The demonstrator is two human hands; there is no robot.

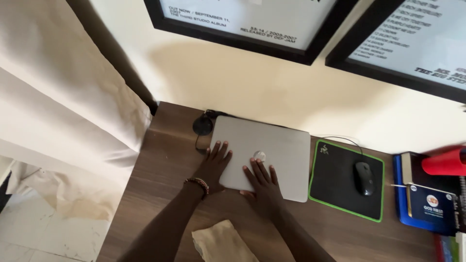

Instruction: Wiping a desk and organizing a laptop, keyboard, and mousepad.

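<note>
Evidently stiff, slick and fragile, the closed silver laptop (264, 155) by the desk's (160, 160) back edge lies under flat, ungripping left hand (213, 165) and right hand (262, 187); best lifted by its side edges.

Bare forearms (beaded bracelet (196, 184) on left wrist).

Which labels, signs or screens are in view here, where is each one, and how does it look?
Left poster: on the wall above the laptop, black frame, white sheet.
Right poster: wall, upper right, black frame, pale sheet.
Book: desk's right edge, blue cover, round orange-white label.
Mouse pad: right of laptop, black, green border, small logo.
</note>
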